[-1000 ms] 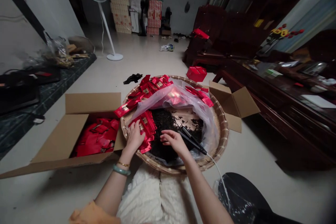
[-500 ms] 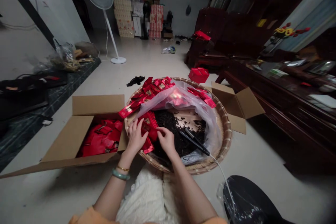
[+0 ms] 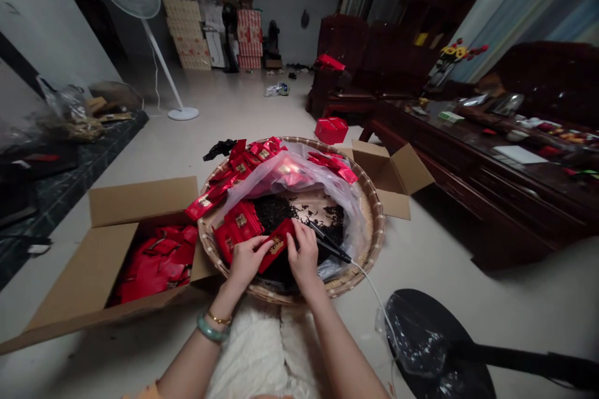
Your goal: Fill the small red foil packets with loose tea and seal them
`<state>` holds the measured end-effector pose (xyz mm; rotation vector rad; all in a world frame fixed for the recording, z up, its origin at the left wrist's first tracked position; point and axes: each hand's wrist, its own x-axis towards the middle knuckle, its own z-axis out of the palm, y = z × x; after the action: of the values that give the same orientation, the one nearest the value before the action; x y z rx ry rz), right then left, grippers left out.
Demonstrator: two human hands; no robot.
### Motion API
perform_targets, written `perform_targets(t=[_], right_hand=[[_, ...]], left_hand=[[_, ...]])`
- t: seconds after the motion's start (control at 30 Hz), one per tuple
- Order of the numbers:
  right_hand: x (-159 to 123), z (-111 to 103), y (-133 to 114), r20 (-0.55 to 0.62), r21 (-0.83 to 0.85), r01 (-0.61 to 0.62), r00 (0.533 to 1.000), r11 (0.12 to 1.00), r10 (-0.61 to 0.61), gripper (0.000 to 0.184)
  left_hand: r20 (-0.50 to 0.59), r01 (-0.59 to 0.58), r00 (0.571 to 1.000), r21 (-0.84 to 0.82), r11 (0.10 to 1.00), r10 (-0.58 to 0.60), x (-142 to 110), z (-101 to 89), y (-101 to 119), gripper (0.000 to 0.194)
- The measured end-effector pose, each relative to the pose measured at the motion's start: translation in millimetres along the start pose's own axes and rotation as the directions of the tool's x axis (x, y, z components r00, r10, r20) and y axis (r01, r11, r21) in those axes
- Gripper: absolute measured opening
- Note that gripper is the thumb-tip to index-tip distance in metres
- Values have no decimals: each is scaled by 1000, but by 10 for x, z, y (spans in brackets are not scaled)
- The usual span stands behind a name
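Observation:
Between both hands is a red packet (image 3: pixel 277 245) with a gold emblem, held tilted over the basket. My left hand (image 3: pixel 247 257) pinches its lower left end, and my right hand (image 3: pixel 304 252) grips its upper right end. Under and left of it, a stack of red packets (image 3: pixel 238 228) lies in the round woven basket (image 3: pixel 374 224). Dark, dry twisted leaves (image 3: pixel 271 212), looking like tea, lie on a clear plastic bag (image 3: pixel 356 218) in the basket. A black hand-held sealer (image 3: pixel 333 245) with a white cord rests on the leaves, just right of my right hand.
An open carton (image 3: pixel 70 274) with red packets (image 3: pixel 159 262) stands left of the basket. Another open carton (image 3: pixel 397 174) and a red box (image 3: pixel 331 130) are beyond it. A black round base (image 3: pixel 421 336) lies at lower right, a dark wooden table (image 3: pixel 421 156) at right, a white fan (image 3: pixel 183 113) at back left.
My hands have lifted one red packet off the stack and moved it right, over the leaves. The camera view has turned slightly to the right.

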<state>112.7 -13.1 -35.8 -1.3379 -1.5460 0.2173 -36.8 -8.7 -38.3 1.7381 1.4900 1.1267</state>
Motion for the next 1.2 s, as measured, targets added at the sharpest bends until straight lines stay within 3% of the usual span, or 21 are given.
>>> perform_targets(t=[0.17, 0.33, 0.47, 0.7, 1.07, 1.2], right_hand=[[-141, 5, -28, -11, 3, 35, 999, 999, -35, 41], [-222, 17, -82, -33, 67, -42, 998, 997, 44, 42], [-245, 41, -103, -62, 82, -101, 992, 992, 106, 41], [-207, 11, -58, -61, 87, -44, 997, 995, 50, 41], [-274, 69, -19, 5, 194, -132, 991, 972, 133, 41], [-287, 85, 11, 14, 158, -89, 996, 983, 88, 44]], left_hand=[[37, 18, 999, 9, 1000, -18, -39, -46, 86, 25], [62, -12, 998, 40, 999, 10, -83, -98, 66, 24], [16, -9, 1000, 17, 1000, 8, -155, -15, -12, 22], [-15, 42, 999, -45, 998, -43, -173, 123, -23, 24], [-65, 54, 996, 21, 998, -53, -216, 156, -148, 24], [-96, 44, 995, 45, 998, -39, -239, 166, -156, 22]])
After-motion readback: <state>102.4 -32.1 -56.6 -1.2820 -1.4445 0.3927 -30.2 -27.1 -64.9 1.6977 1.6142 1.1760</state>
